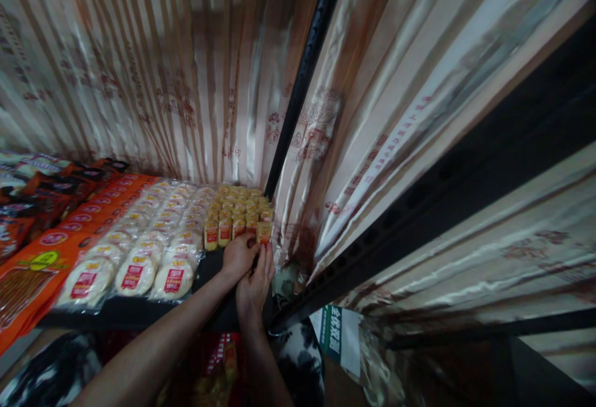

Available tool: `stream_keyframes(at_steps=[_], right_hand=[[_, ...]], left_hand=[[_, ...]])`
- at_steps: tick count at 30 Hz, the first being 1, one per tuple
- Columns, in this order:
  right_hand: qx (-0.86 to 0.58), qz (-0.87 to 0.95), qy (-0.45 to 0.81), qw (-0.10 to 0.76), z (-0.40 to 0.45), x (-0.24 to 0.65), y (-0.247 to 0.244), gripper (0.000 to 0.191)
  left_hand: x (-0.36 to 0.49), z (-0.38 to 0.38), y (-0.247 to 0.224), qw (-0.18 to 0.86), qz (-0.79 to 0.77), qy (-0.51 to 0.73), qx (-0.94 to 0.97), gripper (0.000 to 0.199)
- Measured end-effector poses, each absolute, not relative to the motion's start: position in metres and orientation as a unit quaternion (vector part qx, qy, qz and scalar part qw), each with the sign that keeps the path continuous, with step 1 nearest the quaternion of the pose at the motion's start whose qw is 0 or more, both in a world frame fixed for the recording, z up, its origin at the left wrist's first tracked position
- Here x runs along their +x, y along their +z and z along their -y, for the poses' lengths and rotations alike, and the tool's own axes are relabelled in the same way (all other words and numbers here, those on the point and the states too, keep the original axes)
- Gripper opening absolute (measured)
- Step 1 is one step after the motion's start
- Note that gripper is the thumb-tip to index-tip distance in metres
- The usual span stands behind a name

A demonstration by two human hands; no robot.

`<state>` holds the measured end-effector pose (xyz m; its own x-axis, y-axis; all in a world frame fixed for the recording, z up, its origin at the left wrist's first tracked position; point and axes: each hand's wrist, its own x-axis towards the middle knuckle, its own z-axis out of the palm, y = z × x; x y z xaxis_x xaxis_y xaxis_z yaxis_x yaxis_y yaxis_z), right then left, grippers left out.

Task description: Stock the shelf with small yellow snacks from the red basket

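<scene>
A small yellow snack packet (264, 231) with a red label is upright at the front right corner of a black shelf (209, 270). My left hand (239, 255) has its fingers curled against the packet's left side. From below, my right hand (256, 277) reaches up with its fingertips at the packet's lower edge; its thumb side is partly hidden by my left hand. Just behind and to the left stand rows of matching yellow packets (225, 231). Left of them lie three rows of round white crackers (174, 277) in clear wrappers.
Long orange snack packs (56, 239) and darker bags (51, 193) fill the shelf's left part. Black metal posts (302, 72) rise at the corner and the right. Printed plastic sheeting (209, 84) hangs behind. Below are a red package (218, 357) and a green-and-white label (338, 339).
</scene>
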<state>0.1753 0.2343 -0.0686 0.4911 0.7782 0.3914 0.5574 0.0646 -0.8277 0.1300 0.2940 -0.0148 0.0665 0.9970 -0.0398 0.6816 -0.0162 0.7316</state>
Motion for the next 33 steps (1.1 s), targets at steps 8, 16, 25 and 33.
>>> stream_keyframes(at_steps=[8, 16, 25, 33], right_hand=[[-0.686, 0.473, 0.123, 0.539, -0.244, 0.174, -0.081, 0.056], [-0.670, 0.475, 0.139, 0.554, -0.247, 0.177, -0.080, 0.053], [-0.660, 0.489, 0.140, 0.553, -0.251, 0.180, -0.080, 0.057], [-0.666, 0.495, 0.133, 0.541, -0.253, 0.180, -0.083, 0.059]], left_hand=[[0.134, -0.299, -0.010, 0.274, -0.623, 0.202, 0.704, 0.024], [0.140, -0.302, -0.005, 0.210, -0.630, 0.133, 0.736, 0.023], [0.146, -0.307, -0.001, 0.138, -0.632, 0.100, 0.756, 0.026], [0.148, -0.306, 0.006, 0.128, -0.618, 0.108, 0.768, 0.024]])
